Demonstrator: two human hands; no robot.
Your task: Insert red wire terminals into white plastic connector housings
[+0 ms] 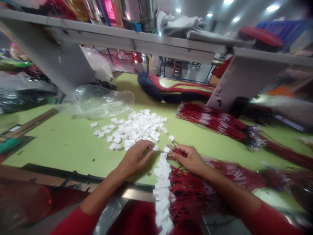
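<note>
Our left hand (135,159) rests low over the green tabletop (52,148), its fingers curled together, their tips at a single white connector housing (155,148). That piece lies at the near edge of a loose pile of white housings (134,128), and we cannot tell whether the fingers grip it or only touch it. Our right hand (187,160) is narrow, thumb and fingers pinched on a small bunch of red wire leads (178,151), whose ends point left, toward the gap between the hands.

A tight row of white housings (162,186) lies in that gap. Its long axis runs from just below the fingertips of both hands toward us, across the near edge of the tabletop, so it lies almost at right angles to the line between the hands. Its far end sits nearer the right hand, while the pile lies ahead of the left hand and nearer to it.

A mass of red leads (189,192) spreads beside the row under the right forearm. Farther right lies a red wire bundle (215,120), and beyond the pile are a blue and red wire hank (168,91) and a clear plastic bag (97,101).
</note>
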